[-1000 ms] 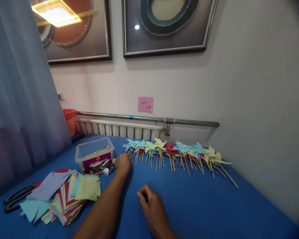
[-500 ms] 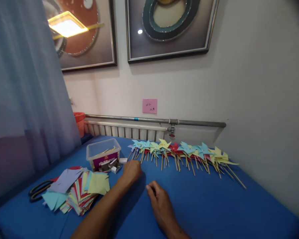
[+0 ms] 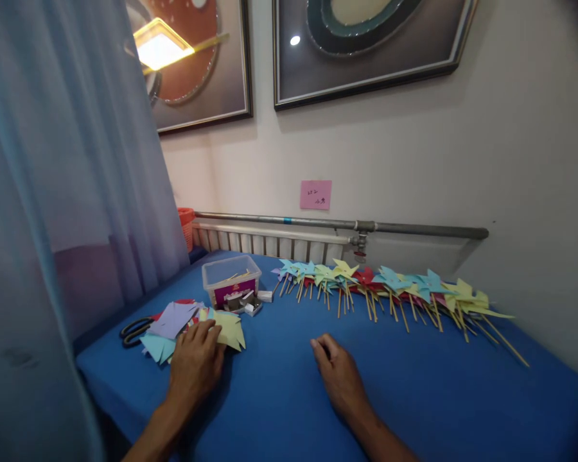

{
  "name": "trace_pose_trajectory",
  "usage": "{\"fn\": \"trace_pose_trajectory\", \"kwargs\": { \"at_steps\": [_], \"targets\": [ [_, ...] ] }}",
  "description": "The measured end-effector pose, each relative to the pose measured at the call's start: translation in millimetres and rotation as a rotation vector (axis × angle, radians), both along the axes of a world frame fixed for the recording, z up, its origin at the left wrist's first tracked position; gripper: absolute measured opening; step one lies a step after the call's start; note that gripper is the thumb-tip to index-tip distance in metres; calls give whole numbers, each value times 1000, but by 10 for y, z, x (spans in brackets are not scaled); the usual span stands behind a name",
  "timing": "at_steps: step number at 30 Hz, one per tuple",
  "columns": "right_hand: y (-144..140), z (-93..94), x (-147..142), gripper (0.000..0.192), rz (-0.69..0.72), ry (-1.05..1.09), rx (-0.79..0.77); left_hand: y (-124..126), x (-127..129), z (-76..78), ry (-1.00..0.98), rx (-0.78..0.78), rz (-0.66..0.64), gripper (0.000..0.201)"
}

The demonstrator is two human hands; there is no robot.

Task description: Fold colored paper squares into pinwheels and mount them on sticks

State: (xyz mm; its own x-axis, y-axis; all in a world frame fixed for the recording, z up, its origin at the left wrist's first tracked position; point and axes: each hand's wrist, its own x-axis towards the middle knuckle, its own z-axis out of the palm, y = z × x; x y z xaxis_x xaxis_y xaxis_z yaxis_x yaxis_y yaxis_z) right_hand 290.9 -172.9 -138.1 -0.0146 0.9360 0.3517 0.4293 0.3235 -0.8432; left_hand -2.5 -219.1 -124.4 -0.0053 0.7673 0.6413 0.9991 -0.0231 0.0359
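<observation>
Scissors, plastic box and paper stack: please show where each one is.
scissors (image 3: 135, 330), head view, on the dark handle loops.
plastic box (image 3: 231, 279), head view, on its clear front wall.
paper stack (image 3: 231, 329), head view, on the yellow top sheet.

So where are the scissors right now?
In the head view, the scissors lie at the far left of the blue table, partly tucked under the stack of coloured paper, left of the left hand.

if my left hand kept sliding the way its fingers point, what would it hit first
The left hand already lies on the stack of coloured paper. Going on, it would probably reach the small boxes before the clear plastic tub, though depth is hard to judge.
</observation>
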Motion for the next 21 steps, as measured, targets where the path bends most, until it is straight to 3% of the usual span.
{"fn": "trace_pose_trajectory", "kwargs": {
  "at_steps": [5,11,15,18,21],
  "targets": [
    [-5,16,-6,38,-1,-7,-16,84,-55,13,63,-123,-45,29],
    [-36,49,-4,37,15,6,-25,54,9,9,6,-99,-16,26],
    [-29,47,-9,38,13,9,-28,50,23,136,-82,-36,-31,26],
    [4,9,-10,38,15,17,-36,172,165,348,-337,38,-108,27],
    [68,-44,10,40,35,102,-81,420,475,598,-847,-141,-313,26]
  ]
}}
